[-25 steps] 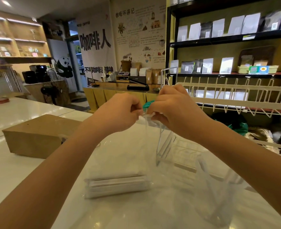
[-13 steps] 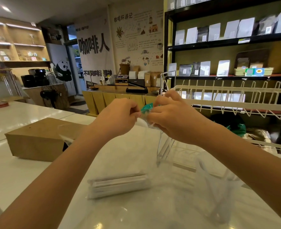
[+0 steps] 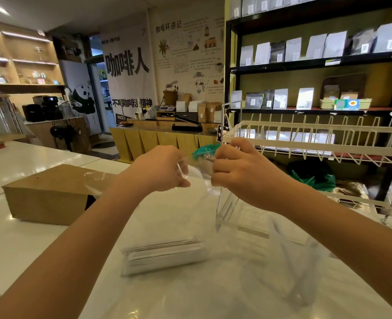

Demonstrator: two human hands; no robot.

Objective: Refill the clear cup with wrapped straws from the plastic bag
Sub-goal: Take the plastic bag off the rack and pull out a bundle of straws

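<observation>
White wall banner (image 3: 127,72), at 11 o'clock: "NEED COFFEE" in small print at top, large black "咖啡人" below. Illustrated wall poster (image 3: 188,56), at 12 o'clock: heading "咖啡环游记". Shelf package labels are too small to read.

Warm indoor light falls from a ceiling spot (image 3: 2,10) at the top left and glowing strips under the wall shelves (image 3: 27,36). The white desk (image 3: 29,245) shines with soft glare near its left edge. Wide-angle bending curves the black shelving (image 3: 317,63) at the right. The hands (image 3: 165,169) look slightly blurred, and the nearest desk area is soft and hazy.
</observation>
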